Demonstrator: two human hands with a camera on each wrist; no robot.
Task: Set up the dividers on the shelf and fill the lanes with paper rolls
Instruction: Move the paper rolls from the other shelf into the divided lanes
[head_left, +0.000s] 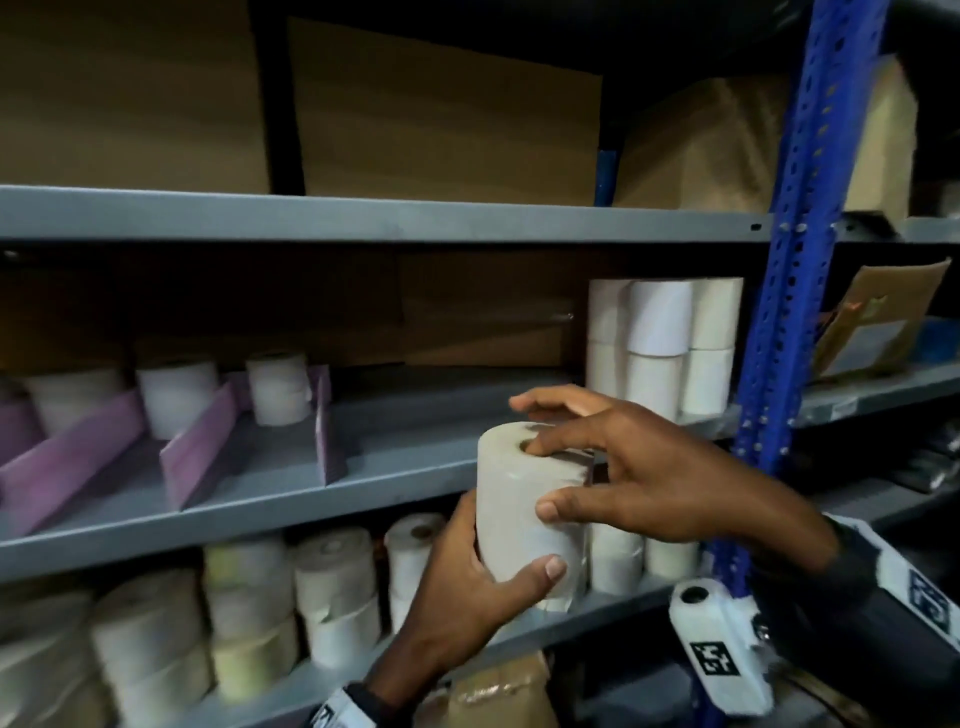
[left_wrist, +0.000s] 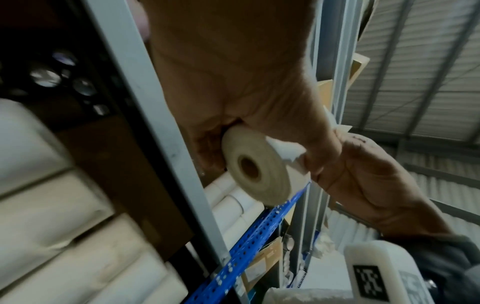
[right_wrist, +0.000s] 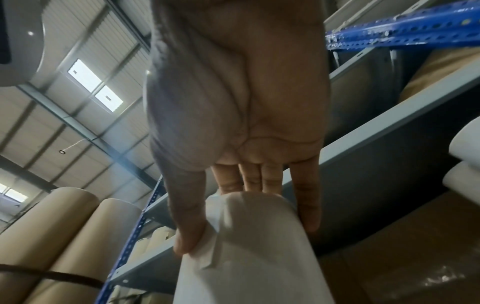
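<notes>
A white paper roll (head_left: 506, 467) stands upright in the air in front of the grey middle shelf (head_left: 363, 496). My left hand (head_left: 506, 545) grips its lower half from below. My right hand (head_left: 543, 478) holds its top, fingers over the end and thumb on the side. In the left wrist view the roll's end with its core hole (left_wrist: 255, 170) shows under the palm. Three purple dividers (head_left: 200, 447) lie on the shelf to the left. One roll (head_left: 278, 389) stands at the back of each lane.
Stacked white rolls (head_left: 660, 343) fill the shelf's right end by the blue upright (head_left: 784, 291). More rolls (head_left: 332, 592) crowd the shelf below. Cardboard boxes (head_left: 441, 130) sit on the shelf above. The shelf between the rightmost divider and the stack is bare.
</notes>
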